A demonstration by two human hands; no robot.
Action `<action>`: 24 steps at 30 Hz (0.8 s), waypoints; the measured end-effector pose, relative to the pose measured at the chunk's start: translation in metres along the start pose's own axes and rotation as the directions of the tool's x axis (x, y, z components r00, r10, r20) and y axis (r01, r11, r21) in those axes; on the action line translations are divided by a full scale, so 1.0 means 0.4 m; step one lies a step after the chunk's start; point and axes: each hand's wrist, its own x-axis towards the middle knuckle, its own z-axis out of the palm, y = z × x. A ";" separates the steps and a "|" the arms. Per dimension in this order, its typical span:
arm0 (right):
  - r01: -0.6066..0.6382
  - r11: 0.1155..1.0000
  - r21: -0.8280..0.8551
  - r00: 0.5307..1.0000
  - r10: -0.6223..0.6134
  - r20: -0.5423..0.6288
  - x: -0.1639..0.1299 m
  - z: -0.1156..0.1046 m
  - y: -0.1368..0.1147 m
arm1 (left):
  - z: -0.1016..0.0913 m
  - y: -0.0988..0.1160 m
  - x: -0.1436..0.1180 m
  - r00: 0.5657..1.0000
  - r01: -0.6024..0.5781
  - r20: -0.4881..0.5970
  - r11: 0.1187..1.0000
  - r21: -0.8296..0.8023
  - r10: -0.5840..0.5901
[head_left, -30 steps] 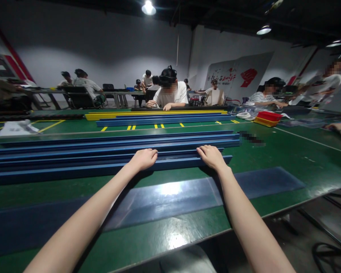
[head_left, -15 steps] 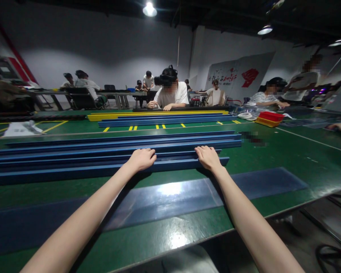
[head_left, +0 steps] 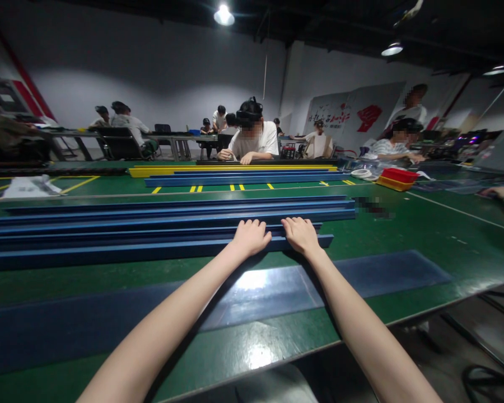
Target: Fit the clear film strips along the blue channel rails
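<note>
Both my hands grip the nearest long blue channel strip [head_left: 143, 252] close to its right end. My left hand [head_left: 252, 236] has its fingers curled over the strip's upper edges. Just to the right, my right hand [head_left: 301, 235] wraps over the same strip, a small gap from the left. The thumbs and the strip's underside are mostly hidden. Behind it lie more blue channel strips [head_left: 311, 214], parallel to the held one. In front of it a flat clear plastic strip [head_left: 269, 291] lies on the green tabletop [head_left: 403, 235], passing under my forearms.
Across the table a co-worker [head_left: 258, 137] leans over yellow strips [head_left: 147, 172] and blue strips [head_left: 235, 178]. Red and yellow bins [head_left: 397, 178] stand at the right. White papers [head_left: 29, 187] lie at the left. The table's front edge runs below my arms.
My left hand has slid right along the strip, closer to my right hand. The right hand and the held strip have shifted slightly left in view.
</note>
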 end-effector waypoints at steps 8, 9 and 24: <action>0.019 1.000 -0.009 1.000 -0.019 -0.013 0.001 0.001 0.003 | 0.024 -0.003 0.002 0.999 0.012 -0.044 1.000 -0.010 -0.012; 0.025 1.000 -0.012 1.000 -0.025 -0.009 0.001 0.002 0.004 | 0.022 -0.003 0.001 0.999 0.008 -0.037 1.000 -0.016 -0.009; 0.104 0.995 0.012 0.993 -0.104 0.053 0.008 0.006 0.016 | -0.017 -0.163 -0.111 0.985 0.172 -0.001 0.980 0.101 -0.173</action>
